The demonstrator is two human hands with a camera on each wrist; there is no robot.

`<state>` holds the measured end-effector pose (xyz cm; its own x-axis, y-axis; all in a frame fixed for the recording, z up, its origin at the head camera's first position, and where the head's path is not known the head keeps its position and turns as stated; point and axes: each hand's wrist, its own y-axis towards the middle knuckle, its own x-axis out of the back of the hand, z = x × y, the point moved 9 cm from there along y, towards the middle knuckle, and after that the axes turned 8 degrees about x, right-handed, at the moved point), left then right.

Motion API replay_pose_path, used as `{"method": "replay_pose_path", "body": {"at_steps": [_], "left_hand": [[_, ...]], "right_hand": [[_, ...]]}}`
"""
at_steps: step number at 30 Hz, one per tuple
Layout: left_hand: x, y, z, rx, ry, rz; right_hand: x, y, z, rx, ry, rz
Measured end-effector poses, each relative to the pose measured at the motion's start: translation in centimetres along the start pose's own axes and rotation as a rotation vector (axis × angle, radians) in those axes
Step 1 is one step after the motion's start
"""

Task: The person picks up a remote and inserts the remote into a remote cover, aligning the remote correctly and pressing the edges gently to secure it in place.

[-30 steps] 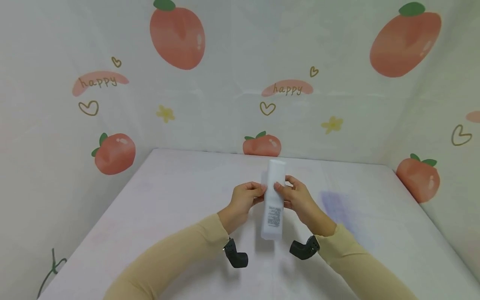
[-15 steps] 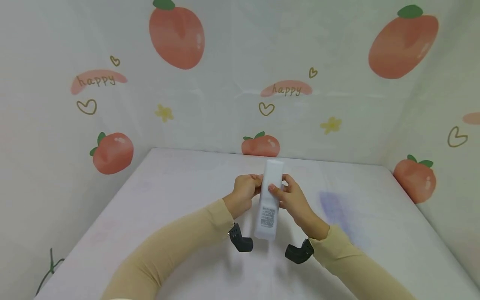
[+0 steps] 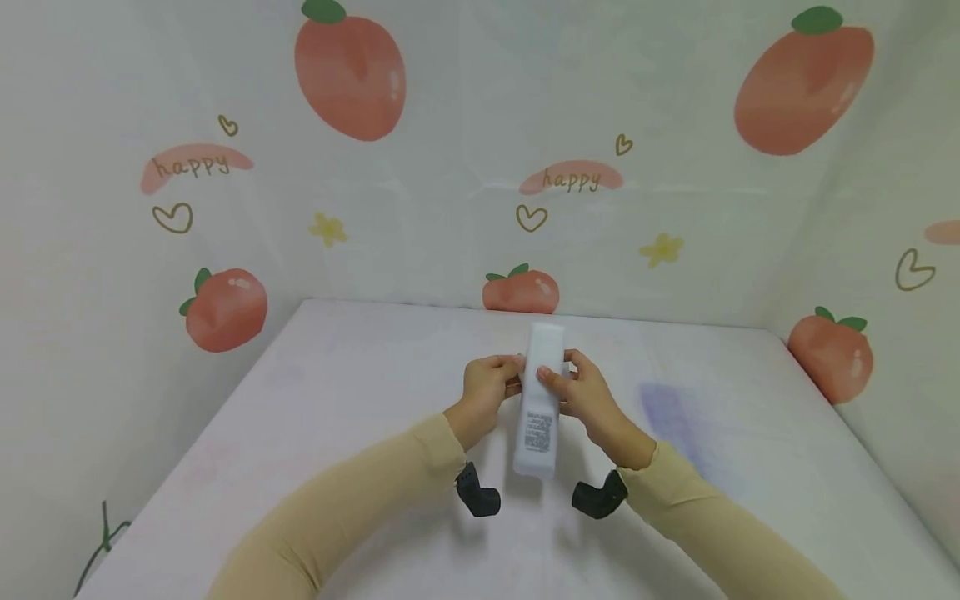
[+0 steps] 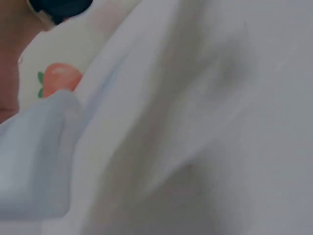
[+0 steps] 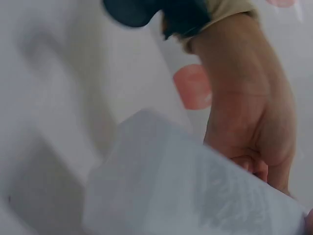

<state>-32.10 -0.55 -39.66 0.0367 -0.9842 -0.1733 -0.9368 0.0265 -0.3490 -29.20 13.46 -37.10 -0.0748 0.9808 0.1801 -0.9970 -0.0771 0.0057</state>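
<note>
A long white plastic container [image 3: 542, 392], with a block of small dark print near its lower end, is held tilted above the table. My right hand [image 3: 596, 404] grips its right side, thumb across the front face and fingers behind. At the left edge, my left hand [image 3: 483, 392] has its thumb and curled forefinger pinching at the side, with the fingertips partly hidden behind the container. A small pale piece sticks out behind it by the right fingers. The container's end [image 4: 36, 156] fills the lower left of the left wrist view; its print shows blurred in the right wrist view.
Under the hands spreads a white table [image 3: 360, 358] with a faint purple stain [image 3: 671, 417] on the right. A white curtain [image 3: 450, 125] printed with peaches surrounds it at the back and sides. Black wrist cameras [image 3: 477, 492] hang below both sleeves.
The container and right hand have shifted slightly left. My left hand rose and turned along the container's edge, then came down a little. The right grip stays the same.
</note>
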Motion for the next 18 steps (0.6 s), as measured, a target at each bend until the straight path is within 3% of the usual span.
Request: {"method": "replay_pose_path", "body": {"at_steps": [4,10,13,18], "left_hand": [[0.2,-0.1,-1.4,-0.132,-0.004,0.08],[-0.8,-0.7,-0.9,-0.097,0.208,0.25],[-1.0,-0.8,-0.6,-0.084,0.292,0.273],[-1.1,-0.8,-0.2,-0.05,0.356,0.271]], "right_hand": [[0.2,0.0,-0.5,-0.044,0.118,-0.009],[0.2,0.0,-1.0,-0.072,0.268,0.016],[-0.1,-0.1,-1.1,-0.078,0.297,0.065],[-0.3,-0.2,-1.1,-0.087,0.265,0.11]]}}
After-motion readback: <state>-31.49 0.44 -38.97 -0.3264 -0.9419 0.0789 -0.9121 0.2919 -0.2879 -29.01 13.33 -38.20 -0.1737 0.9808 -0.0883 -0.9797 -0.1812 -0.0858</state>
